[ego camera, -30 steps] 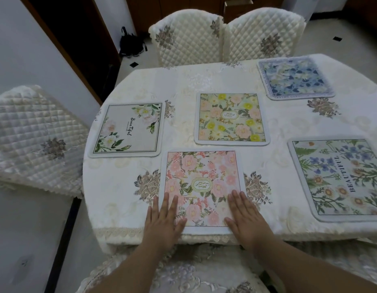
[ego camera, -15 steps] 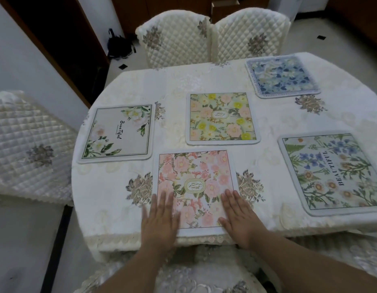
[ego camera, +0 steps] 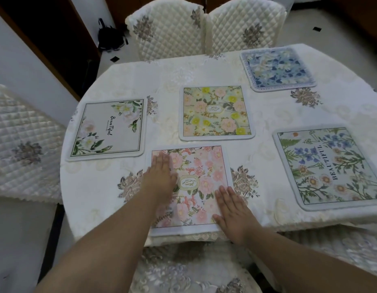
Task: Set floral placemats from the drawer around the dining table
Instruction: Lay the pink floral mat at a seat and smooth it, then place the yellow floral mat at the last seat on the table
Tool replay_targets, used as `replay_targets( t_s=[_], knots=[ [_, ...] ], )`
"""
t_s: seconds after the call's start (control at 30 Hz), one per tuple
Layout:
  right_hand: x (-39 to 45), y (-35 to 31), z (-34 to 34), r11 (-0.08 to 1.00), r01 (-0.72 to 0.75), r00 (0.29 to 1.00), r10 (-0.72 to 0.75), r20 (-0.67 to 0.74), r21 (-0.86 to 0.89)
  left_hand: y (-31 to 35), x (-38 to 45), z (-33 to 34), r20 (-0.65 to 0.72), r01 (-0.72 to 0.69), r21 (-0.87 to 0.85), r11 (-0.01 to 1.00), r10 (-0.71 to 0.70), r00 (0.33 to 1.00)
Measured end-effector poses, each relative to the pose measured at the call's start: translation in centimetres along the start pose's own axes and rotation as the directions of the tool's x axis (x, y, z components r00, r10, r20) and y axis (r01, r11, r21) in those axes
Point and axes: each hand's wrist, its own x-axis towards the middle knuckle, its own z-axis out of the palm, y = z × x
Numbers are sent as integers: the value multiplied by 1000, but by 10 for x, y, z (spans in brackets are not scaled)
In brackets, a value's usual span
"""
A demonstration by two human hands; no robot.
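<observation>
Pressing flat on the pink placemat (ego camera: 196, 182) at the bench's (ego camera: 98, 187) near edge, both hands lie released: left hand (ego camera: 160, 176) farther up, right hand (ego camera: 234, 212) near its lower corner.

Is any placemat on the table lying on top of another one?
No, all five mats, including the pink placemat under both hands, lie apart on the tablecloth.

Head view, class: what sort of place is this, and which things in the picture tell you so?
Most likely a home dining room: a round table under an embroidered cloth, quilted chairs drawn up to it, and floral placemats laid out.
</observation>
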Motion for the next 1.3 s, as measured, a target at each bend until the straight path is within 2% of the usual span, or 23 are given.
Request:
replay_targets(
  t_s=[0.07, 0.13, 0.23, 0.27, 0.4, 0.47, 0.53, 0.67, 0.77, 0.87, 0.97, 1.07, 1.17, 1.23, 1.3],
  knots=[
    [-1, -1, 0, 1000, 5, 1000, -5, 6, 2, -9, 22, -2, 117, 45, -30, 999, -42, 992],
    [0, 0, 1, 1000, 2, 1000, -2, -3, 14, -21, 37, -4, 137, 108, -29, 994, -103, 985],
    [-1, 0, 1, 1000, 3, 1000, -2, -21, 30, -22, 36, -17, 98, 242, -128, 962, -231, 968],
    [-2, -1, 2, 999, -3, 999, 4, -40, 40, -19, 32, -19, 68, 254, -105, 961, -248, 966],
    [1, -8, -8, 995, -47, 979, 64, -192, 92, 5, 14, 4, -59, 173, -71, 982, -177, 982],
    [16, -9, -24, 993, -52, 949, 83, -305, 109, 12, 8, 22, -110, 162, -62, 985, -168, 980],
    [40, -8, -42, 987, -69, 932, 117, -344, 147, 14, 5, 31, -158, 164, -23, 986, -166, 973],
    [97, -15, -72, 979, -18, 944, 82, -319, 201, 10, 9, 36, -182, 177, 7, 984, -173, 968],
    [134, -22, -87, 977, 5, 968, 49, -248, 212, 10, 9, 38, -194, 182, -5, 983, -179, 965],
    [149, -11, -83, 987, 2, 986, 25, -163, 162, 10, 10, 39, -202, 175, -17, 984, -174, 964],
    [148, 13, -78, 996, 14, 985, 2, -175, 88, 10, 10, 39, -203, 169, -12, 986, -168, 965],
    [145, 39, -80, 989, -63, 970, 92, -224, 136, 10, 9, 41, -208, 169, -13, 985, -168, 964],
    [141, 48, -91, 986, -70, 955, 110, -276, 150, 13, 12, 40, -215, 164, -31, 986, -166, 962],
    [141, 54, -102, 967, -95, 900, 185, -395, 236, 20, 21, 34, -212, 131, -79, 988, -145, 966],
    [146, 65, -119, 885, -153, 814, 366, -451, 441, 34, 39, 20, -205, 99, -160, 982, -131, 970]
  ],
)
